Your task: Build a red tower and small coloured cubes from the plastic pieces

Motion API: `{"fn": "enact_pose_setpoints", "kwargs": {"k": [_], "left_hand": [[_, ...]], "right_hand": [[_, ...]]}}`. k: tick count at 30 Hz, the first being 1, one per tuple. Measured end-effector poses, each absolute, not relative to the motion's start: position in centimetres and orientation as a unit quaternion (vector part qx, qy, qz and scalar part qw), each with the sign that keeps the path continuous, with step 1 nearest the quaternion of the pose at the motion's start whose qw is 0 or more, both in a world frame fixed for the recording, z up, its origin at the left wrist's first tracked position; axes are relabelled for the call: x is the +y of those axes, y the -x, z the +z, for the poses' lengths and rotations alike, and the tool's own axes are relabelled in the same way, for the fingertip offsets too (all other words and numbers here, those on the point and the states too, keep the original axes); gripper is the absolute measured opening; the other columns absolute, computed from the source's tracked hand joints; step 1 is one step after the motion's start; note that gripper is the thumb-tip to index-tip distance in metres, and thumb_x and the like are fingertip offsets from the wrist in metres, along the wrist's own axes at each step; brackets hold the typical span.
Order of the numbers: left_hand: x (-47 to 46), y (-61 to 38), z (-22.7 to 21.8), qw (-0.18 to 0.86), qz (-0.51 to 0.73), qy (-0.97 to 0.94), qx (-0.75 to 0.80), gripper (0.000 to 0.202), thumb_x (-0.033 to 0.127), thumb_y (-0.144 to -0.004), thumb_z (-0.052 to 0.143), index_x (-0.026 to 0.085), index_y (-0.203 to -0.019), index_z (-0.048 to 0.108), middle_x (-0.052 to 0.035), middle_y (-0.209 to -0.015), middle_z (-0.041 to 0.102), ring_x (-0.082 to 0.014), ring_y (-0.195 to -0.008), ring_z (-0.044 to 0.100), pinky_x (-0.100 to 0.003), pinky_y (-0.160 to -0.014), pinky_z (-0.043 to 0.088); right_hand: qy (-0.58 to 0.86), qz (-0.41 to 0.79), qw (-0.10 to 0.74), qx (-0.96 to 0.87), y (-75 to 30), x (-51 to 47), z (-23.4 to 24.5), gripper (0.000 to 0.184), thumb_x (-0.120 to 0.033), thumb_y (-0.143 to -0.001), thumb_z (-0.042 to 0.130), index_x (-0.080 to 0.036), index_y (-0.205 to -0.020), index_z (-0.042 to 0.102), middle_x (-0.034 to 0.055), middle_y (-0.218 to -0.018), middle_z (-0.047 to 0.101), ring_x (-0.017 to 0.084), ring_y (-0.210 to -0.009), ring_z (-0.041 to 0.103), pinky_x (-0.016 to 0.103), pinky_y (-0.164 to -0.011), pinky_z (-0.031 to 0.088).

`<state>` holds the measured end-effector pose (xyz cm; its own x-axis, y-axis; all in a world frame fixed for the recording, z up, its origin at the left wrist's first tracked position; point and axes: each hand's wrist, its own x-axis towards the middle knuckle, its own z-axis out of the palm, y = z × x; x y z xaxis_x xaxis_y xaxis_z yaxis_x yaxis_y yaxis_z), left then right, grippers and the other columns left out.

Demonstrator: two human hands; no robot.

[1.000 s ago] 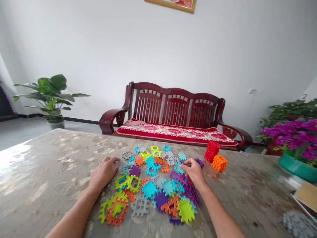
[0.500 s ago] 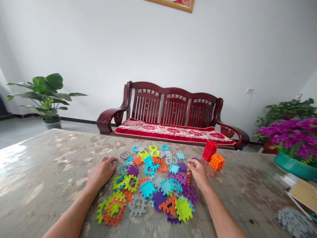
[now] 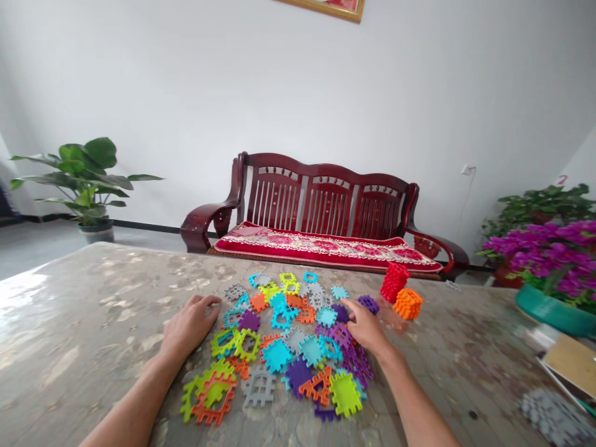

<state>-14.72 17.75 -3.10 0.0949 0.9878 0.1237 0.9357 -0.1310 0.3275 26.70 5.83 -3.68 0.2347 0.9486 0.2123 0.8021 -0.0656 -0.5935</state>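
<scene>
My left hand [image 3: 193,320] rests on the table left of the scattered pieces, palm down and holding nothing, its forefinger stretched towards a grey interlocking tile [image 3: 235,292]. Over the right side of the pile is my right hand [image 3: 365,326], forefinger and thumb apart at the edge of a dark purple tile [image 3: 341,313]. Whether the fingertips touch that tile I cannot tell. Just beyond this hand lies a small purple stack of tiles [image 3: 368,303]. Beside its wrist are openwork purple tiles [image 3: 357,363]. Turquoise tiles [image 3: 275,354], lime tiles [image 3: 345,394] and orange tiles [image 3: 318,385] overlap between my hands.
A red stack [image 3: 395,282] and an orange stack [image 3: 408,304] stand at the right. A grey pile of tiles [image 3: 556,416] lies near the right edge, by a cardboard box [image 3: 570,366] and a teal flowerpot [image 3: 554,313]. A wooden bench [image 3: 326,205] is behind the table [image 3: 93,310].
My right hand has shifted left, from beside the small purple stack to the dark purple tile. The purple stack now shows fully behind it. My left hand has stayed put.
</scene>
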Motion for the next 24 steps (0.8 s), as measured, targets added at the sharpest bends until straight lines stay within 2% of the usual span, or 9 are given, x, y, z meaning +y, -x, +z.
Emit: {"fn": "enact_pose_setpoints", "kwargs": {"k": [3, 7, 10, 15, 18, 21, 24], "left_hand": [[17.7, 14.7, -3.1, 0.079, 0.158, -0.736, 0.653, 0.043, 0.047, -0.091, 0.033, 0.033, -0.118, 0.064, -0.006, -0.127, 0.06, -0.0287, -0.1, 0.066, -0.036, -0.073, 0.048], [17.6, 14.7, -3.1, 0.079, 0.162, -0.735, 0.653, 0.043, 0.047, -0.091, 0.034, 0.032, -0.117, 0.065, -0.0066, -0.126, 0.061, -0.0278, -0.1, 0.066, -0.035, -0.072, 0.048], [17.6, 14.7, -3.1, 0.078, 0.166, -0.735, 0.653, 0.042, 0.046, -0.091, 0.036, 0.032, -0.117, 0.066, -0.007, -0.126, 0.061, -0.0276, -0.1, 0.066, -0.034, -0.071, 0.048], [17.6, 14.6, -2.9, 0.076, 0.158, -0.736, 0.654, 0.043, 0.046, -0.09, 0.035, 0.032, -0.117, 0.066, -0.0067, -0.126, 0.061, -0.0275, -0.099, 0.066, -0.034, -0.071, 0.048], [17.5, 14.7, -2.9, 0.075, 0.162, -0.737, 0.652, 0.043, 0.046, -0.09, 0.035, 0.032, -0.117, 0.066, -0.0069, -0.125, 0.061, -0.0273, -0.1, 0.066, -0.033, -0.071, 0.048], [17.5, 14.7, -2.9, 0.076, 0.163, -0.737, 0.652, 0.043, 0.046, -0.09, 0.035, 0.032, -0.117, 0.066, -0.0069, -0.125, 0.061, -0.0278, -0.099, 0.066, -0.034, -0.071, 0.048], [17.5, 14.6, -2.9, 0.078, 0.164, -0.736, 0.652, 0.044, 0.046, -0.09, 0.035, 0.033, -0.117, 0.066, -0.0065, -0.126, 0.061, -0.0281, -0.099, 0.066, -0.035, -0.07, 0.049]], "right_hand": [[0.698, 0.115, 0.32, -0.631, -27.1, 6.0, -3.7, 0.066, -0.004, -0.064, 0.049, -0.02, -0.126, 0.064, 0.007, -0.131, 0.063, 0.022, -0.115, 0.059, 0.036, -0.101, 0.044], [0.692, 0.148, 0.323, -0.629, -27.5, 6.1, -3.4, 0.05, -0.012, -0.07, 0.054, -0.021, -0.117, 0.069, 0.0068, -0.117, 0.07, 0.021, -0.093, 0.066, 0.037, -0.092, 0.049], [0.701, 0.117, 0.335, -0.618, -27.3, 6.0, -3.4, 0.041, -0.018, -0.074, 0.059, -0.02, -0.113, 0.069, 0.0082, -0.112, 0.069, 0.021, -0.09, 0.066, 0.035, -0.089, 0.049], [0.742, 0.028, 0.3, -0.599, -25.7, 5.9, -3.5, 0.042, -0.022, -0.074, 0.064, -0.02, -0.115, 0.068, 0.0094, -0.11, 0.069, 0.024, -0.104, 0.064, 0.034, -0.094, 0.046], [0.759, -0.028, 0.291, -0.582, -25.2, 5.6, -2.9, 0.045, -0.026, -0.075, 0.064, -0.022, -0.119, 0.065, 0.0088, -0.113, 0.068, 0.024, -0.105, 0.063, 0.034, -0.094, 0.046], [0.785, -0.103, 0.291, -0.537, -25.9, 5.0, -1.7, 0.043, -0.036, -0.078, 0.064, -0.022, -0.119, 0.064, 0.0079, -0.111, 0.069, 0.025, -0.107, 0.061, 0.035, -0.094, 0.045], [0.824, -0.155, 0.265, -0.477, -27.3, 4.3, -0.8, 0.044, -0.044, -0.08, 0.062, -0.021, -0.118, 0.064, 0.0102, -0.106, 0.069, 0.028, -0.102, 0.062, 0.037, -0.087, 0.046]]}}
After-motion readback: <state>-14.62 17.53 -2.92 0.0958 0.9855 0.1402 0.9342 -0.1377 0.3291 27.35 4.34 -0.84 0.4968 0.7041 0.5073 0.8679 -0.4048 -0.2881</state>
